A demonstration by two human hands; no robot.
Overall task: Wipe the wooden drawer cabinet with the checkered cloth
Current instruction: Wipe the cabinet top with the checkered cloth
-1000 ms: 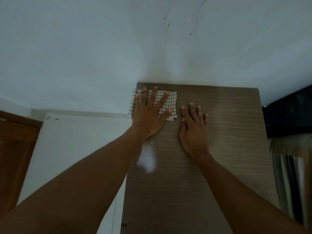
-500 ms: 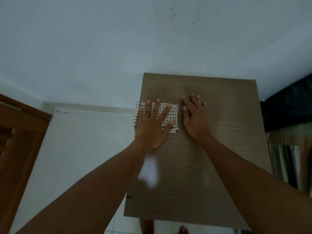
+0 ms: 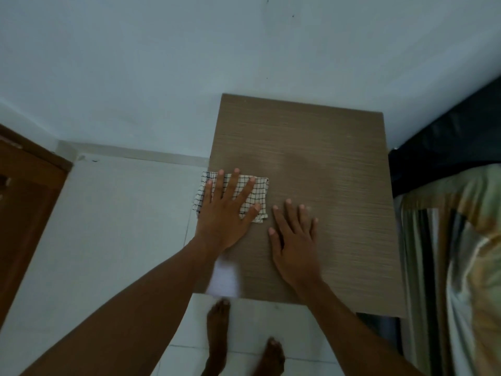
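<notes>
I look straight down on the brown wood-grain top of the drawer cabinet (image 3: 333, 164). A folded white cloth with a black check (image 3: 259, 189) lies at the top's left edge, hanging slightly over it. My left hand (image 3: 226, 215) presses flat on the cloth with fingers spread. Just to its right, my right hand (image 3: 294, 240) rests flat on the bare wood, touching no cloth. The drawers themselves are hidden below the top.
A white wall (image 3: 189, 63) stands behind the cabinet. White floor tiles (image 3: 108, 226) lie to the left, with a brown wooden door (image 3: 24, 207) at the far left. A bed with patterned bedding (image 3: 455, 253) adjoins the right side. My bare feet (image 3: 217, 329) stand at the front edge.
My left hand has slid the cloth from the back left corner toward the front along the left edge. My right hand has moved toward me too. The view tilted down, showing my feet.
</notes>
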